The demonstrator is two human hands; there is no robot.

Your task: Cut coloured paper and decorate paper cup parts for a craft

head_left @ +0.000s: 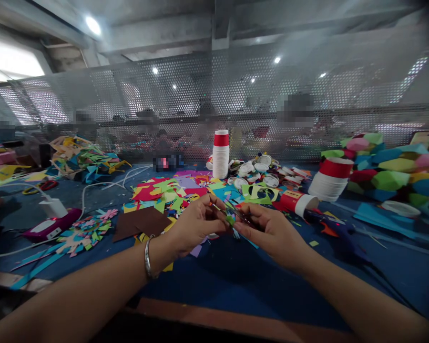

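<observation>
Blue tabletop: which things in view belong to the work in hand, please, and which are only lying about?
Apparently in use:
left hand, with small green paper piece at its fingertips
right hand, holding dark metal tool, probably scissors

Lying about, untouched now:
tall white cup stack
brown paper
purple power strip
dark blue tool, likely a glue gun

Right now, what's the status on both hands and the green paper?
Right hand gripping scissors. Left hand at green paper, grip unclear. Paper scraps crowd the table beyond both hands.
</observation>
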